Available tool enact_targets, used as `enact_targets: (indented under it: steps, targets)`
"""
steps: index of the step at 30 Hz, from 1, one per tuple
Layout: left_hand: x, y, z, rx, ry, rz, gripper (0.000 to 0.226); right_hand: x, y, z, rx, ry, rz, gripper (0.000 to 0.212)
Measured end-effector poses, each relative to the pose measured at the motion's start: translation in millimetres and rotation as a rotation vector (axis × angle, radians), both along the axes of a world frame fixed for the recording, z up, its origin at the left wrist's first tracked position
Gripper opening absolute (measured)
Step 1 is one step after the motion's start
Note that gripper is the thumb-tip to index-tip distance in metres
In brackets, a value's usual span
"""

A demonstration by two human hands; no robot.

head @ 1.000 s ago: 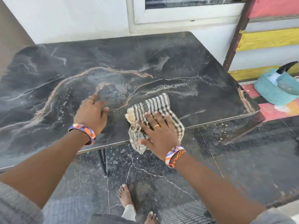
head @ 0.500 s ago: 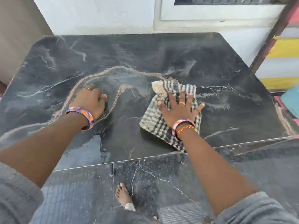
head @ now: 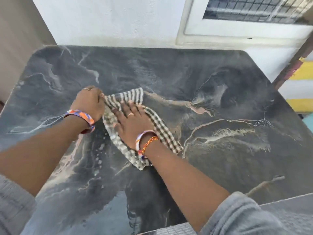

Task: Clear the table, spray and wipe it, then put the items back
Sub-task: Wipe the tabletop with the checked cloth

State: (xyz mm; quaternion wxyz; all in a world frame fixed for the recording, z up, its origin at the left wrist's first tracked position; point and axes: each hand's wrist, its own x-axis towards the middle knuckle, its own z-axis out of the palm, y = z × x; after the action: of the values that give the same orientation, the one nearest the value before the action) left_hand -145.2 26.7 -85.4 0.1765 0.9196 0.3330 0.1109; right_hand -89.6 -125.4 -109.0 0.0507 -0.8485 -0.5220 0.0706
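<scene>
A dark marble-patterned table (head: 211, 92) fills the view, its top streaked with wet marks. A black-and-white checked cloth (head: 160, 129) lies flat on it left of the middle. My right hand (head: 133, 119) presses down on the cloth with fingers spread, palm flat. My left hand (head: 88, 102) rests on the tabletop with fingers curled, its knuckles touching the cloth's left edge. Both wrists wear coloured bangles.
A white wall (head: 110, 19) and a window frame (head: 245, 28) stand right behind the table's far edge. A brown post (head: 291, 67) with yellow and white boards (head: 303, 72) rises at the right. A beige wall (head: 18, 39) borders the left side.
My right hand has slid the cloth from the near edge up and to the left, until it meets my left hand. My head has moved closer over the table.
</scene>
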Motion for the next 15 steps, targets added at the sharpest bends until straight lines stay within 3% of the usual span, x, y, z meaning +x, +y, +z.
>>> enact_targets:
  steps: [3,5,11,15]
  targets:
    - [15,6,8,-0.009,0.001,-0.035,0.027,-14,-6,2,-0.016,0.032,0.135,0.05]
    - [27,7,11,-0.028,0.007,-0.043,0.027,11,-28,2,-0.011,0.034,0.086,0.05]
    - [54,5,15,-0.037,0.075,-0.08,0.034,138,-112,6,-0.088,0.004,-0.662,0.055]
    - [53,19,7,0.009,0.089,-0.012,0.033,196,-94,8,-0.126,0.077,-0.992,0.062]
